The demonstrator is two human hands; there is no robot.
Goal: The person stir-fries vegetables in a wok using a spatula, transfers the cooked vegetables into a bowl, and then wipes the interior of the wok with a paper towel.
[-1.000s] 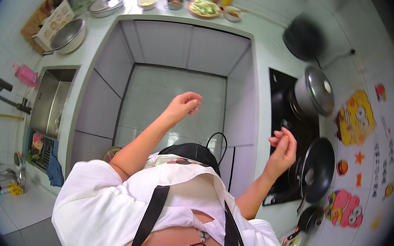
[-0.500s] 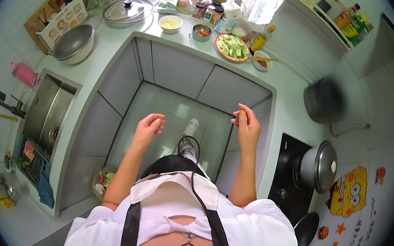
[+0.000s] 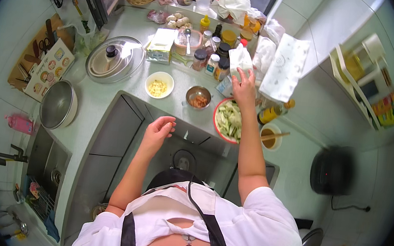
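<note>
My right hand (image 3: 243, 88) is stretched over the counter, fingers spread at the lower edge of a white soft pack (image 3: 240, 59); whether they touch it is hard to tell. Under that wrist sits a red-rimmed plate (image 3: 216, 120) of sliced pale-green vegetable (image 3: 229, 116), partly hidden by my forearm. My left hand (image 3: 157, 132) hangs in the air before the counter's front edge, fingers loosely bent, holding nothing. Nearest to it are a white bowl (image 3: 160, 75) of chopped yellowish bits and a small metal bowl (image 3: 198, 97) with reddish pieces.
Seasoning jars (image 3: 212, 64) crowd the back, beside a paper towel pack (image 3: 285, 67) and an oil bottle (image 3: 269, 114). A bowl of brown sauce (image 3: 271, 136) stands at the right. Left are a glass lid (image 3: 115, 60), a large basin (image 3: 58, 104) and the sink (image 3: 49, 162).
I have moved closer to the back counter. My right hand has gone from hanging low in front of me to reaching forward at the white pack. My left hand stays loosely bent.
</note>
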